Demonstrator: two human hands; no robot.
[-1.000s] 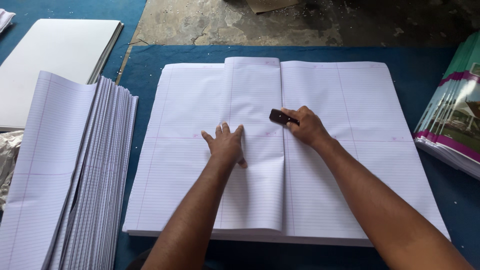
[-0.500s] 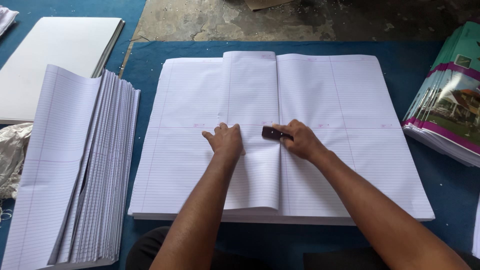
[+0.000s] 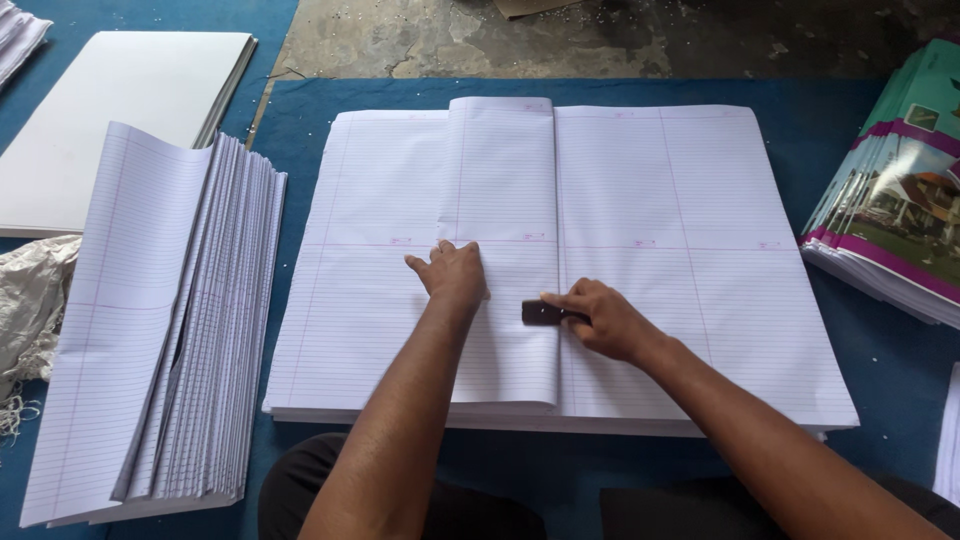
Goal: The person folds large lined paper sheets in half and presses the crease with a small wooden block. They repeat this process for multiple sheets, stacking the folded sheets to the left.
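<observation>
A big stack of white ruled paper sheets [image 3: 700, 250] lies flat on a blue mat. Its top sheet is folded over into a narrow flap [image 3: 505, 180] running down the middle. My left hand [image 3: 452, 272] presses flat on this flap, fingers spread a little. My right hand [image 3: 600, 318] grips a small dark flat block [image 3: 540, 312] and holds it against the flap's right crease, just below my left hand.
A fanned pile of folded ruled sheets [image 3: 170, 320] lies at the left, with white boards [image 3: 110, 110] behind it and crumpled cloth [image 3: 30, 300] at the far left. Colourful printed covers [image 3: 900, 200] are stacked at the right. Bare concrete floor [image 3: 600, 40] lies beyond the blue mat [image 3: 300, 95].
My right hand has drawn the dark block down along the crease toward me. My left hand has stayed on the flap, shifting slightly nearer.
</observation>
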